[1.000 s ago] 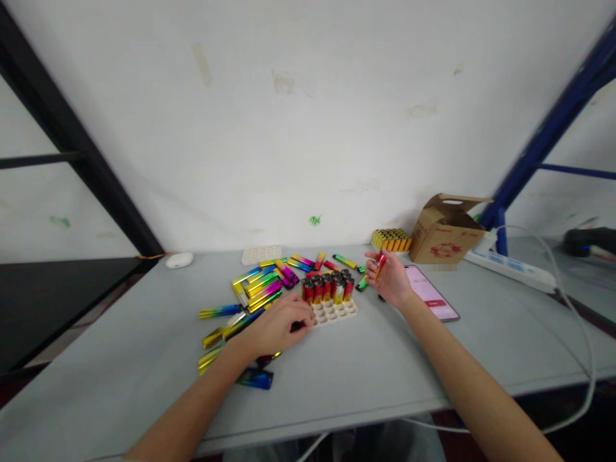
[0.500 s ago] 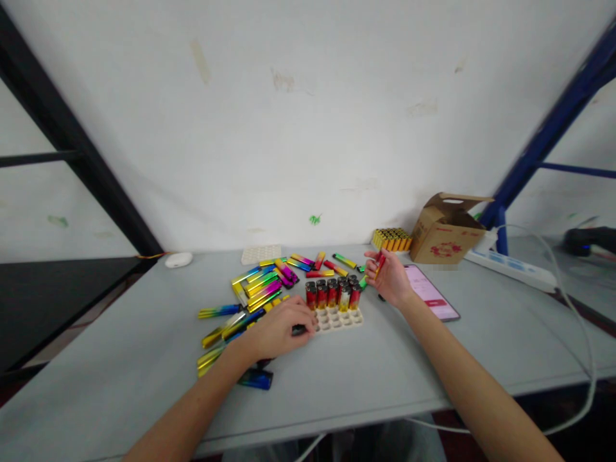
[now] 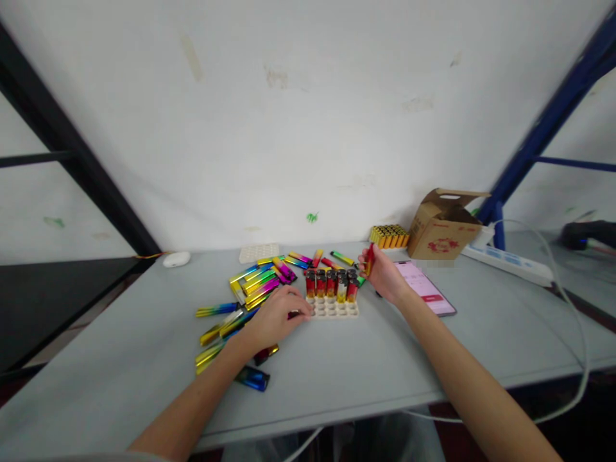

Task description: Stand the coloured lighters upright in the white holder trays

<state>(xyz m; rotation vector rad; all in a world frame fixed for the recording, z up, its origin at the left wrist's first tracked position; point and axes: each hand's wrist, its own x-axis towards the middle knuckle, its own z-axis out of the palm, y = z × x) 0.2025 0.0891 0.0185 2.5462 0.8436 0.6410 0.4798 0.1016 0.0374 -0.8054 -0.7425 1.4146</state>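
Observation:
My left hand (image 3: 283,314) is closed at the left edge of a white tray (image 3: 335,309) with round holes, thumb and fingertips on its corner. Several red lighters (image 3: 332,283) with dark tops stand upright in the tray's back rows, a yellowish lighter (image 3: 342,289) among them; the front holes show bare. To the right of the tray, my right hand (image 3: 385,276) grips a red-and-yellow lighter (image 3: 369,260), held nearly upright above the table. A dark item partly shows under my left palm; I cannot make it out fully.
Shiny multicoloured lighters (image 3: 260,285) lie loose left of and behind the tray. A second white tray (image 3: 258,253) lies by the wall. A block of yellow lighters (image 3: 389,236), an open cardboard box (image 3: 443,234), a phone (image 3: 426,289) and a power strip (image 3: 510,264) are at the right.
The white tray with its lighters has shifted slightly away from me, my left hand moving with it. In my right hand the lighter has turned more upright.

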